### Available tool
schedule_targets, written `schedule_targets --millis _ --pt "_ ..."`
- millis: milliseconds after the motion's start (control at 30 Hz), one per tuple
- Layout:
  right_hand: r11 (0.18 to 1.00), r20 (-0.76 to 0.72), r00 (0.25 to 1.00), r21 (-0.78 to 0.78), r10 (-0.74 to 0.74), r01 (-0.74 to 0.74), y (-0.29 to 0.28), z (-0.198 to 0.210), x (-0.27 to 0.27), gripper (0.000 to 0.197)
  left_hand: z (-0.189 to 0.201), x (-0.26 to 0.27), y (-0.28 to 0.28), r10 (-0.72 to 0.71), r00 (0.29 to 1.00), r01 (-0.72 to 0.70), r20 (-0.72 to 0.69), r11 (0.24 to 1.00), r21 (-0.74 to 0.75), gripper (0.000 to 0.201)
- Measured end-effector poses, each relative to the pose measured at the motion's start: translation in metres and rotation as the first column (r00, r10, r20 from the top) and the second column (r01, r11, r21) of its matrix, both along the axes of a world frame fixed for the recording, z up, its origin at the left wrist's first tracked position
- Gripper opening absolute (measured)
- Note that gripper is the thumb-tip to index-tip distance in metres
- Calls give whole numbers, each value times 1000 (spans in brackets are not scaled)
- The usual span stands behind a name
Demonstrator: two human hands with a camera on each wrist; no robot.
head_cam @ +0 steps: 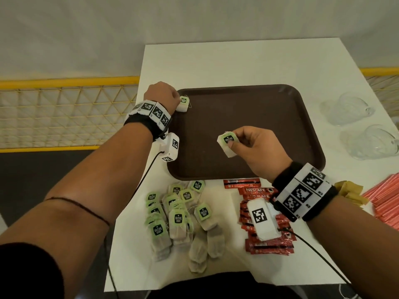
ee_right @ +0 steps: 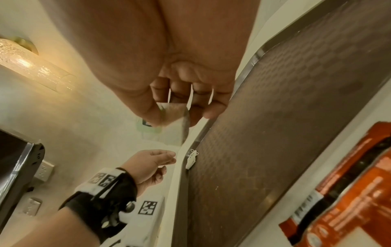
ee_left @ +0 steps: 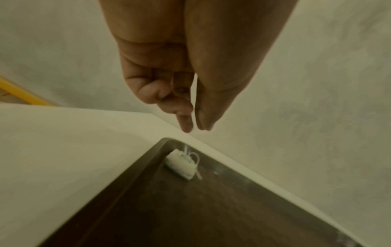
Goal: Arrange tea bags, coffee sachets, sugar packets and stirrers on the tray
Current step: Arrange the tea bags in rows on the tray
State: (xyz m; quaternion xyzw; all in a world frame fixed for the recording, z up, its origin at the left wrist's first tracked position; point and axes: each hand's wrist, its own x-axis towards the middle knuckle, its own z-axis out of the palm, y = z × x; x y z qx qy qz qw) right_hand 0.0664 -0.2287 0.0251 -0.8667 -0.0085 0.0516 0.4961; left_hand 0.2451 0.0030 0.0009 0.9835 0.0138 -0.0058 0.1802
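A brown tray [head_cam: 259, 108] lies on the white table. One tea bag [head_cam: 183, 104] with a green tag lies in the tray's far left corner, also seen in the left wrist view [ee_left: 182, 164]. My left hand [head_cam: 176, 98] hovers just above and left of it, fingers loosely extended [ee_left: 186, 127] and holding nothing. Over the tray's middle, my right hand [head_cam: 234, 140] pinches a second tea bag [head_cam: 226, 145] between thumb and fingers [ee_right: 175, 120]. In front of the tray lie a pile of tea bags [head_cam: 177, 212] and red coffee sachets [head_cam: 265, 240].
Brown sugar packets [head_cam: 349, 193] and a pink-red stack [head_cam: 386, 201] lie at the near right. Two glass cups [head_cam: 345, 108] [head_cam: 369, 141] stand right of the tray. A yellow mesh rail [head_cam: 64, 113] runs left of the table.
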Motion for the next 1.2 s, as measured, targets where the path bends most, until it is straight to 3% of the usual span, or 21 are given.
schedule_targets --millis 100,200,267,333,533,633,733,933,1200 --pt "996 13 998 76 -53 52 2 2 7 8 22 -34 -5 -128 992 128 17 963 -237 26" --pt "984 17 996 155 -91 88 4 1 13 8 43 -85 -13 -359 930 268 -76 807 -526 25" --pt "977 24 996 193 -92 85 7 0 16 8 44 -108 -17 -483 870 342 -95 733 -588 21" --pt "970 29 996 231 -82 73 9 -2 18 9 37 -119 -20 -510 856 358 -82 700 -618 17" --pt "923 -84 996 382 -13 44 14 -8 18 28 23 -97 -13 -398 917 316 -35 775 -547 3" --pt "956 -130 991 293 38 1 9 -11 14 29 13 -57 3 -165 985 130 -45 893 -430 6" --pt "981 -145 974 111 174 -159 3 -17 4 16 0 -19 17 -29 993 1 -113 971 -241 13" --pt "900 -212 894 -109 394 -422 8 -29 -16 10 -15 15 16 43 984 -48 -173 999 -22 30" --pt "752 -307 790 -259 531 -606 20 -38 -27 26 -6 13 1 87 974 -66 -208 992 106 34"
